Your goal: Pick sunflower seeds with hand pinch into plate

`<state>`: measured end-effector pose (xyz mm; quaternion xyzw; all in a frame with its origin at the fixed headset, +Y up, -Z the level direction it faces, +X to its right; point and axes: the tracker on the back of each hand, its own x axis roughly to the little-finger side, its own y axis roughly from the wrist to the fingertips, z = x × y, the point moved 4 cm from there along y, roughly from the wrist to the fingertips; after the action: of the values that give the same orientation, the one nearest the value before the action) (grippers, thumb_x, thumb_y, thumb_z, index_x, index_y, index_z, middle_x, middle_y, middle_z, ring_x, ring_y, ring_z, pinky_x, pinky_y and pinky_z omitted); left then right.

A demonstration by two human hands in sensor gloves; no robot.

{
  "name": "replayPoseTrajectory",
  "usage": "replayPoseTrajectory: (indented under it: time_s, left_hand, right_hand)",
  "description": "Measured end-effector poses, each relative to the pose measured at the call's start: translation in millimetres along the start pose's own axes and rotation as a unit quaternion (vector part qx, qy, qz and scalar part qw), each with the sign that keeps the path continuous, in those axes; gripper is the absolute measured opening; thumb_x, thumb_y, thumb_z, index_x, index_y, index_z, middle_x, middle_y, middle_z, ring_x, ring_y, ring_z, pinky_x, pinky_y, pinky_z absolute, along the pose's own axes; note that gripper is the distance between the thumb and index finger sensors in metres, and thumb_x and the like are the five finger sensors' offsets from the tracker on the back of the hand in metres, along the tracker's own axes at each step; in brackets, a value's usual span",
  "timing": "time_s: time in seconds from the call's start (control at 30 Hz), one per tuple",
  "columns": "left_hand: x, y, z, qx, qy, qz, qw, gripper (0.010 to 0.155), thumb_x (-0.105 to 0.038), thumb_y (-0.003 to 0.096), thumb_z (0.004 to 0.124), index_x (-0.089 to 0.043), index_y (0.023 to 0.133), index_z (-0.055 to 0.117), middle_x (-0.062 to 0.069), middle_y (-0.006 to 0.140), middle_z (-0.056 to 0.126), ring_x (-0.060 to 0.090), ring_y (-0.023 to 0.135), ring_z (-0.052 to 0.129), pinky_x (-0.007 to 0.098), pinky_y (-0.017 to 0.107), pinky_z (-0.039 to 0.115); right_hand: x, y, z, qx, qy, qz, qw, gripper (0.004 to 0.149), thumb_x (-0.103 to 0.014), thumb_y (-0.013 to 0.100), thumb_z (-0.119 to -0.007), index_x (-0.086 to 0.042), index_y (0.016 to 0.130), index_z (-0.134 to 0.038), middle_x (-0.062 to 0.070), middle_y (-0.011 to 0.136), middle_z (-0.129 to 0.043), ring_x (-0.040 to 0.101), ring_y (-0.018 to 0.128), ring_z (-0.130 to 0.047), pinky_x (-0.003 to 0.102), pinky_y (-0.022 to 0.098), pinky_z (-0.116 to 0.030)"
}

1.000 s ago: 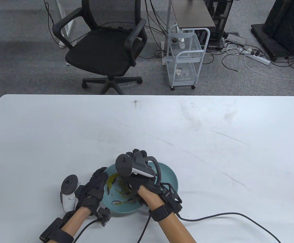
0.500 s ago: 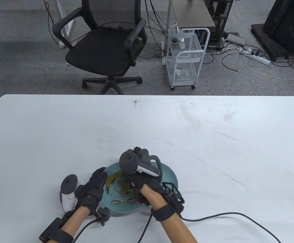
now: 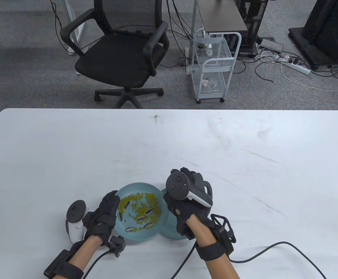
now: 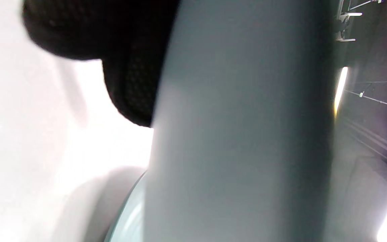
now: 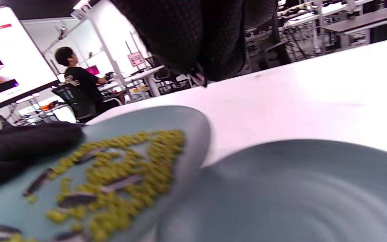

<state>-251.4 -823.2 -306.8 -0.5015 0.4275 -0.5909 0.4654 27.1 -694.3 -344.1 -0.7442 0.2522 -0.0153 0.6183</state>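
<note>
A teal plate (image 3: 137, 186) near the table's front edge holds green beans (image 3: 141, 207) mixed with several striped sunflower seeds (image 3: 131, 229). My left hand (image 3: 109, 207) grips its left rim, fingers lying over the edge (image 5: 22, 148). A second, bare teal plate (image 3: 169, 231) lies partly under its right side (image 5: 281, 188). My right hand (image 3: 183, 203) hovers above that second plate. In the right wrist view its fingertips (image 5: 198, 77) are pinched on a small striped seed. The left wrist view shows only a blurred plate wall (image 4: 240, 134) and dark glove fingers (image 4: 129, 87).
The white table (image 3: 244, 162) stretches wide to the right and back. Glove cables (image 3: 273, 250) trail along the front edge. Beyond the table stand a black office chair (image 3: 122, 55) and a white wire cart (image 3: 214, 66).
My right hand has lifted out of the bean plate and moved right over the second plate. The beans and seeds are now uncovered. The left hand stays at the rim.
</note>
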Motion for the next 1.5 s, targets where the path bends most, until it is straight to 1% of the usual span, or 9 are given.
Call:
replayPoseTrajectory:
  time_s: [0.1,0.2,0.3,0.37,0.73,1.5]
  left_hand:
    - [-0.7,0.1,-1.4,-0.003,-0.001,0.002,1.0,0.05,-0.04,0.0645,0.059,-0.015,0.105,0.046,0.017,0.075,0.087,0.026,0.037,0.104,0.04,0.028,0.085]
    - [-1.1,0.0,-1.9,-0.005,-0.002,0.003,1.0,0.05,-0.041,0.0646,0.059,-0.015,0.105,0.046,0.017,0.075,0.087,0.026,0.037,0.104,0.04,0.028,0.085]
    - [-1.1,-0.1,-2.2,-0.005,-0.004,0.004,1.0,0.049,-0.041,0.0646,0.059,-0.016,0.105,0.046,0.017,0.076,0.087,0.026,0.037,0.104,0.04,0.028,0.085]
    - [-1.0,-0.4,-2.2,-0.007,-0.006,0.005,1.0,0.049,-0.041,0.0645,0.059,-0.016,0.105,0.046,0.017,0.075,0.087,0.026,0.037,0.104,0.04,0.028,0.085]
    - [-0.4,-0.8,1.4,0.006,-0.01,0.006,1.0,0.049,-0.041,0.0647,0.058,-0.016,0.105,0.046,0.017,0.076,0.087,0.026,0.038,0.104,0.04,0.029,0.085]
    - [0.4,-0.7,1.4,0.003,-0.012,0.006,1.0,0.05,-0.041,0.0646,0.059,-0.016,0.105,0.046,0.017,0.075,0.087,0.026,0.037,0.104,0.04,0.028,0.085]
  right_hand:
    - [33.3,-9.7,-12.7,-0.004,0.009,-0.03,1.0,0.034,-0.016,0.05,-0.089,0.01,0.071,-0.09,0.036,0.107,-0.047,0.065,0.096,-0.032,0.077,0.064,-0.025]
    - [56.0,-14.7,-28.2,-0.004,0.018,-0.045,0.999,0.033,-0.016,0.05,-0.089,0.01,0.07,-0.09,0.036,0.107,-0.048,0.065,0.095,-0.033,0.078,0.063,-0.026]
    - [72.6,-15.4,-39.5,-0.022,0.023,-0.067,0.997,0.033,-0.016,0.05,-0.089,0.01,0.071,-0.09,0.037,0.107,-0.047,0.065,0.095,-0.032,0.077,0.063,-0.026]
    - [76.7,-15.0,-42.4,-0.026,0.023,-0.072,0.997,0.034,-0.016,0.05,-0.089,0.009,0.071,-0.09,0.037,0.107,-0.047,0.065,0.095,-0.032,0.077,0.063,-0.026]
    - [82.2,-16.1,-44.6,-0.028,0.014,-0.088,0.996,0.034,-0.017,0.05,-0.088,0.009,0.072,-0.089,0.037,0.107,-0.045,0.065,0.095,-0.031,0.077,0.063,-0.025]
    - [84.7,-16.0,-45.4,-0.029,0.015,-0.095,0.995,0.034,-0.016,0.05,-0.088,0.009,0.073,-0.089,0.037,0.107,-0.044,0.065,0.095,-0.031,0.077,0.063,-0.025]
